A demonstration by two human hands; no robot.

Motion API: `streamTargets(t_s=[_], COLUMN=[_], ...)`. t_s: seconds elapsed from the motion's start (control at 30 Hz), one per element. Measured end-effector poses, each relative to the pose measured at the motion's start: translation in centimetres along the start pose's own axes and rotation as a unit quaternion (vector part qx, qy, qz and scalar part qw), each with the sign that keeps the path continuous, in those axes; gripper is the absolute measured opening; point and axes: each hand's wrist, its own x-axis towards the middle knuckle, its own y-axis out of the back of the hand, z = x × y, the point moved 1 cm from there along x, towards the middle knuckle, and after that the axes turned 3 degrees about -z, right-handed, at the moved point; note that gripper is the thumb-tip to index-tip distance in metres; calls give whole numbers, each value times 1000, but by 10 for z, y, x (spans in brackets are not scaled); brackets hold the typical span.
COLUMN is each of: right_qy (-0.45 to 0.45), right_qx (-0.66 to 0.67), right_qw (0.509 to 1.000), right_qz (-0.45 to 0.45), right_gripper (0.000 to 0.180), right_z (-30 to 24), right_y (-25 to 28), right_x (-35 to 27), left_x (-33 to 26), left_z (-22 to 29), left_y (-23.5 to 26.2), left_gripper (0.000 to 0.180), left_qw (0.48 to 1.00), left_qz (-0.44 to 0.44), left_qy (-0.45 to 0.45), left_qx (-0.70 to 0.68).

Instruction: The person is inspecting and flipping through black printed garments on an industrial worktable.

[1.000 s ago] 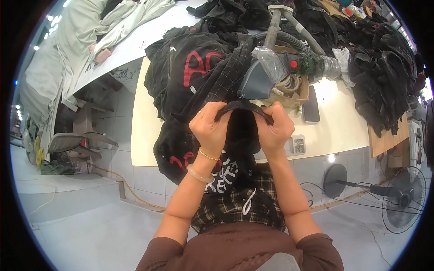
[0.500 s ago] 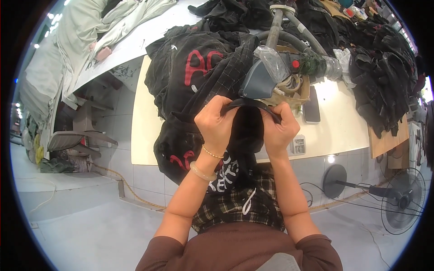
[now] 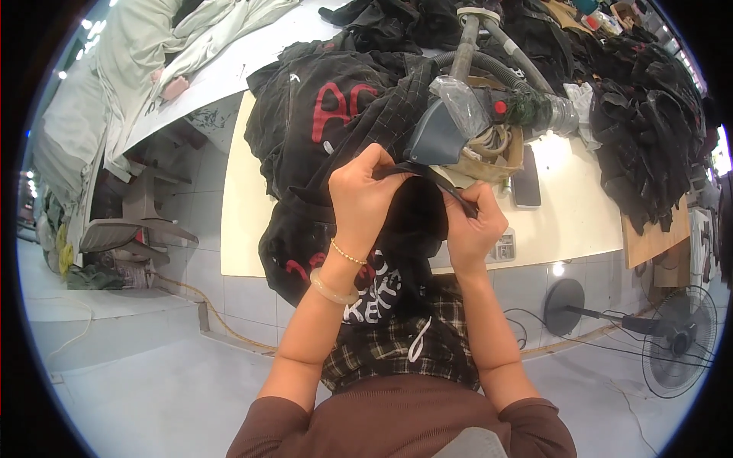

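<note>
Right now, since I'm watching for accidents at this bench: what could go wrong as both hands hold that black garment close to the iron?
The left hand and right hand pinch the black printed garment just below the grey steam iron; fingers could brush it. Its grey ribbed hose might snag the piled black clothes.

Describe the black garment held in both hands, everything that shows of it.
The black garment is soft, dark fabric, bunched and hanging off the front edge of the cream table toward the person's lap. Its upper edge is a narrow folded band stretched between the left hand and the right hand, each pinching it. White lettering shows low on its front, and a plaid panel with a white drawcord hangs below. Its upper part lies against other black clothes with red lettering and near a grey-blue iron.
</note>
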Motion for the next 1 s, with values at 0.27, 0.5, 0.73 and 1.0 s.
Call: streamTargets(t_s=[0.27,0.5,0.73,1.0], right_qy=[54,234,-279,-449], right_qx=[-20,-68,255,396], right_qw=[998,970,897,753], right_qz=[0,14,-230,-272], right_gripper=[24,27,21,24], right_z=[7,5,13,19], right_y=[1,12,33,46], right_x=[1,-3,15,14], left_x=[-1,-38,-24,-42], left_z=[1,-4,-5,-8], left_y=[0,12,25,27], left_gripper=[24,27,16,26], left_qw=[999,972,928,812], left_qz=[14,128,-286,-258], left_qy=[-21,-167,176,346], left_qx=[28,100,-163,-393])
